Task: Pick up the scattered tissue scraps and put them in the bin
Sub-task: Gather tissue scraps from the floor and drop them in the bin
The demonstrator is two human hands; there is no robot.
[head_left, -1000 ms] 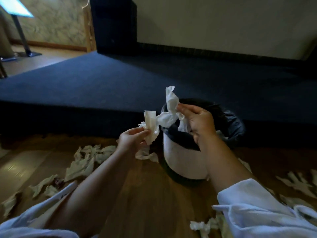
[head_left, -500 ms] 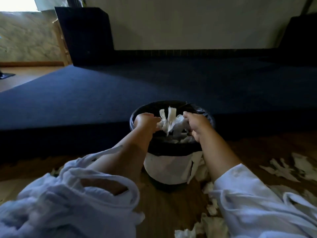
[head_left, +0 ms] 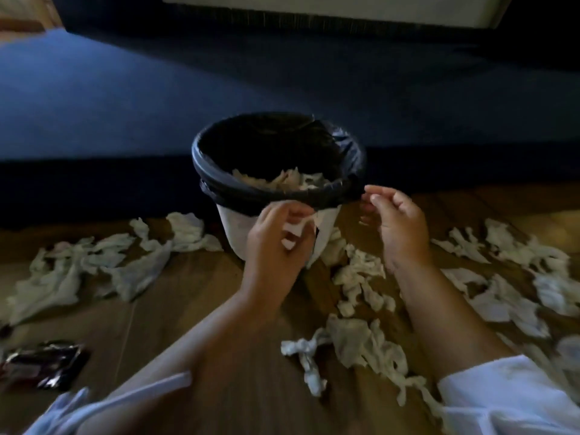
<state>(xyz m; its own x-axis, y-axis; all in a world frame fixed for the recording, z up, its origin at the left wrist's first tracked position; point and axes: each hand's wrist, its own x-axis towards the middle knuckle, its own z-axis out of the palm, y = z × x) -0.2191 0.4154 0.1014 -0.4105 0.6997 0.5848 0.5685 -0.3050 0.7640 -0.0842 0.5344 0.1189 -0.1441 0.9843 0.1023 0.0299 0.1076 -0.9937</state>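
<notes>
- Scraps of torn white tissue [head_left: 361, 340] lie scattered over the brown wooden floor [head_left: 175, 309], to the left, right and near side of the bin. We judge most of the job not yet done.
- We see the round white bin with a black liner [head_left: 238, 227] standing mid-scene, amid the litter. We think this keeps each reach short. Some tissue already lies inside it.
- Our left hand [head_left: 276, 240] sits before the bin's near wall, just below the rim. Its fingers are curled round what looks like a small white scrap [head_left: 293, 229], close enough to lift over the rim.
- Our right hand [head_left: 395, 224] hovers just right of the rim, fingers loosely curled and holding nothing we can see. Whether it touches the liner we cannot tell.
- The nearest loose scraps lie just below and between both wrists.
</notes>
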